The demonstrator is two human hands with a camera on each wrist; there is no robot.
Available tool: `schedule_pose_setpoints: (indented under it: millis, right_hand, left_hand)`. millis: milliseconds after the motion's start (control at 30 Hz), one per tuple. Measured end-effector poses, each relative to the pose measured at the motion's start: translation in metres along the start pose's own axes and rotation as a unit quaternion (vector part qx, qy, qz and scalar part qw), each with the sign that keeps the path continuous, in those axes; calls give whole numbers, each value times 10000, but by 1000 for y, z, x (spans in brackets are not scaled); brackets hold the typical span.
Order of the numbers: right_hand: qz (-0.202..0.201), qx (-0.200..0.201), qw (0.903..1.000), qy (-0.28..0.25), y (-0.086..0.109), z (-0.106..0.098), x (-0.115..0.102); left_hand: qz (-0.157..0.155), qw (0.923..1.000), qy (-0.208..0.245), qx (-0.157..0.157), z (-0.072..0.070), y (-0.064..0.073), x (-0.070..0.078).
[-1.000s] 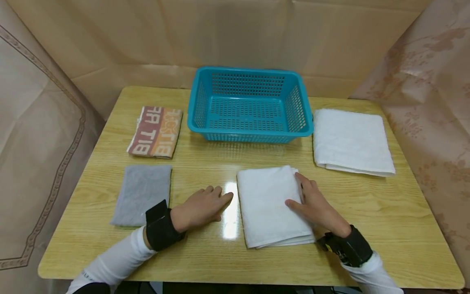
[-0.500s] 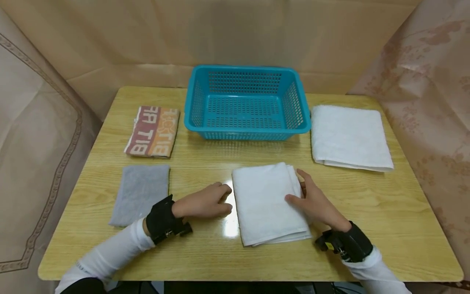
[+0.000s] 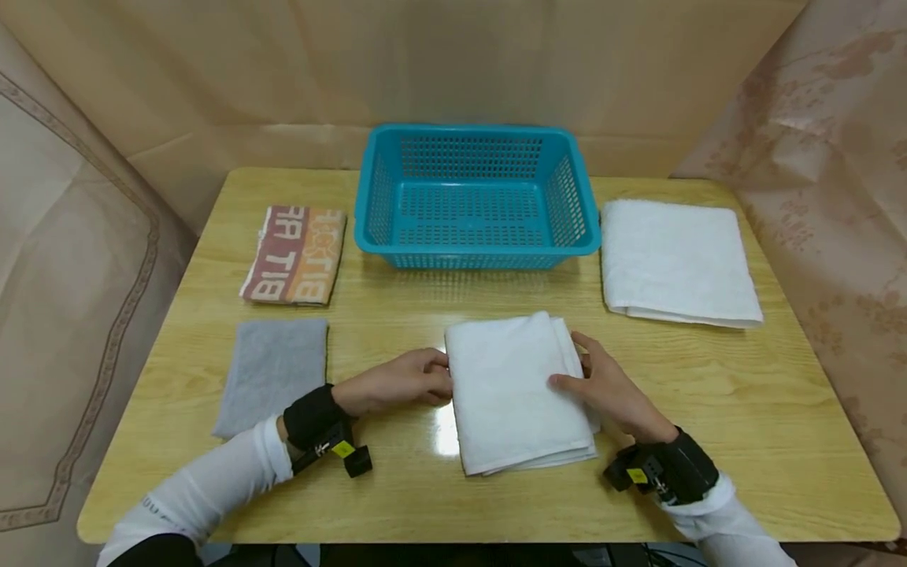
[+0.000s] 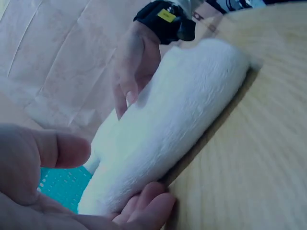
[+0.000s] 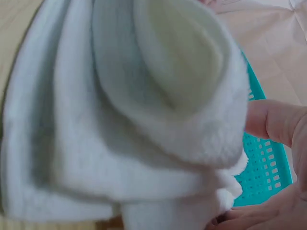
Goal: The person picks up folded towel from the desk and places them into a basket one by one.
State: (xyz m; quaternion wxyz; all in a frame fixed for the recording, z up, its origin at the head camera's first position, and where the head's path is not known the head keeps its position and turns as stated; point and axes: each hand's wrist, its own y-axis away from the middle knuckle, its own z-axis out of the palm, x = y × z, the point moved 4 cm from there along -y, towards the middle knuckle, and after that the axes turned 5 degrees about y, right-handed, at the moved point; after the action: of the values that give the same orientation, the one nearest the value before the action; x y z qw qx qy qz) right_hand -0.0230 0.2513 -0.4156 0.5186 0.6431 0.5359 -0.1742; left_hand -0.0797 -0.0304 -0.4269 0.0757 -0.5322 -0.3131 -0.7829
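A folded white towel [image 3: 513, 394] lies on the table in front of the person, its layers showing at the right side. The left hand [image 3: 407, 379] is at its left edge. In the left wrist view, the fingers [image 4: 156, 208] touch the towel's lower edge by the tabletop, while the thumb [image 4: 72, 149] stands apart from the cloth. The right hand [image 3: 612, 390] holds the towel's right edge, thumb on top and fingers at the side. In the right wrist view, the thumb [image 5: 268, 120] touches the thick folds; the fingertips are hidden by the towel.
A blue-green plastic basket [image 3: 478, 261] stands at the back of the table. To its right lies another folded white towel [image 3: 680, 264]. On the left are a patterned red-orange towel [image 3: 294, 256] and a grey towel [image 3: 272, 370], partly behind the left forearm.
The left hand has turned its thumb side up and moved right to the white towel's left edge. The right hand stays at the right edge, almost unmoved.
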Motion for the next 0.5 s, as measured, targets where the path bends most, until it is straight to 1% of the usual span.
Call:
schedule_pose_setpoints:
  millis: [67, 133, 233, 300, 367, 433, 500]
  right_hand:
    - [69, 50, 9999, 84, 0, 1, 2]
    - [162, 109, 9997, 163, 0, 3, 2]
    - [288, 164, 9993, 193, 0, 6, 0]
    - [300, 176, 9992, 178, 1, 8, -2]
    - [190, 211, 9995, 164, 0, 10, -4]
    - [40, 218, 9996, 153, 0, 11, -5]
    - [-106, 191, 9997, 76, 1, 12, -6]
  left_hand:
    - [-33, 9997, 205, 158, 2, -1, -4]
    - [-24, 9991, 264, 327, 5, -2, -6]
    - [-1, 9979, 98, 635, 8, -2, -6]
    - [54, 9975, -53, 708, 12, -3, -5]
    - [142, 9972, -166, 718, 15, -2, -5]
    - [255, 9975, -246, 612, 20, -2, -6]
    - [441, 9972, -396, 465, 24, -2, -6]
